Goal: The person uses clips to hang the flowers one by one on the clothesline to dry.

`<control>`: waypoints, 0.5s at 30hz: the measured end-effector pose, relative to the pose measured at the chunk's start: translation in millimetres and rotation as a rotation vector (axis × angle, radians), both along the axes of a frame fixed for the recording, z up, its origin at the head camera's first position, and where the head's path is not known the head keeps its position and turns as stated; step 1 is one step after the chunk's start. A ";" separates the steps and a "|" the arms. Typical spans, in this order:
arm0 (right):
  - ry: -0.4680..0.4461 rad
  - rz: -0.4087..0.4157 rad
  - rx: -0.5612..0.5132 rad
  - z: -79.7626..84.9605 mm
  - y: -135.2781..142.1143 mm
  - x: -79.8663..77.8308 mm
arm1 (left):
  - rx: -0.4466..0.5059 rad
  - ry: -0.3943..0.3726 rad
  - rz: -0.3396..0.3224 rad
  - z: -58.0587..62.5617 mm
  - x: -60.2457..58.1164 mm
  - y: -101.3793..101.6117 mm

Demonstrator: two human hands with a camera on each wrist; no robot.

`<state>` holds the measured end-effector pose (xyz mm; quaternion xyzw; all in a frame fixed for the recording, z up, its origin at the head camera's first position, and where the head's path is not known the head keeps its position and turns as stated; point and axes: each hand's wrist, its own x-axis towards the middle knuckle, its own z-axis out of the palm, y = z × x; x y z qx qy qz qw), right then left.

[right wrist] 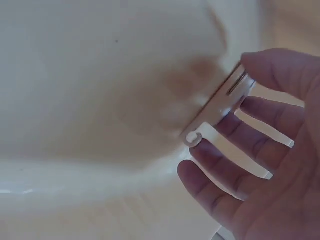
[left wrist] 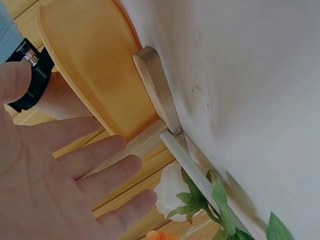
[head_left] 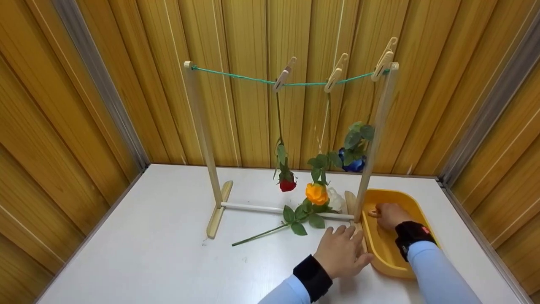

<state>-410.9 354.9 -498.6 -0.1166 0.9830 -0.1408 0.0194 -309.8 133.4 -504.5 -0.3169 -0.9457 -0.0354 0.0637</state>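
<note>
My right hand (head_left: 391,216) is down inside the yellow tray (head_left: 414,202), holding a clothespin (head_left: 373,214). In the right wrist view the thumb and curled fingers pinch that clothespin (right wrist: 217,102) along its length. My left hand (head_left: 341,253) has its fingers extended beside the right foot of the wooden stand (head_left: 367,177), palm toward the table. In the left wrist view its spread fingers (left wrist: 110,170) hold nothing. A white rose (head_left: 335,199) with a green stem and leaves lies on the table just beyond the left hand, across the stand's lower rod.
Clothespins on the green string (head_left: 236,76) hold a red rose (head_left: 287,183), an orange rose (head_left: 317,194) and a blue rose (head_left: 353,164) head down. The blue rose hangs partly behind the right post. Wood-patterned walls (head_left: 244,126) enclose the white table (head_left: 168,236).
</note>
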 end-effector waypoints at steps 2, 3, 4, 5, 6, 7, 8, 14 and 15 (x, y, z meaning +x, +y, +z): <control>0.007 -0.001 -0.004 -2.4 1.2 0.2 | 0.003 -0.008 0.005 0.4 0.3 -0.8; 0.003 -0.005 -0.004 -3.3 1.6 0.6 | 0.002 -0.011 0.007 0.6 0.4 -1.2; 0.004 -0.007 -0.003 -4.1 2.1 1.0 | 0.002 -0.015 0.008 0.9 0.5 -1.6; 0.006 -0.006 0.002 -4.9 2.9 1.2 | 0.003 -0.022 0.010 1.1 0.5 -2.1; 0.011 -0.004 0.006 -5.3 3.5 1.6 | 0.005 -0.030 0.011 1.5 0.6 -2.5; 0.010 -0.002 0.010 -5.1 3.5 2.3 | 0.003 -0.038 0.014 1.6 0.5 -3.4; -0.001 -0.007 0.011 -4.3 3.5 3.0 | 0.002 -0.045 0.016 1.7 0.5 -4.3; -0.074 -0.043 -0.008 8.4 3.2 7.4 | -0.001 -0.050 0.041 3.1 1.0 -10.7; -0.079 -0.046 -0.017 11.2 2.9 8.4 | -0.001 -0.045 0.045 3.4 1.2 -12.0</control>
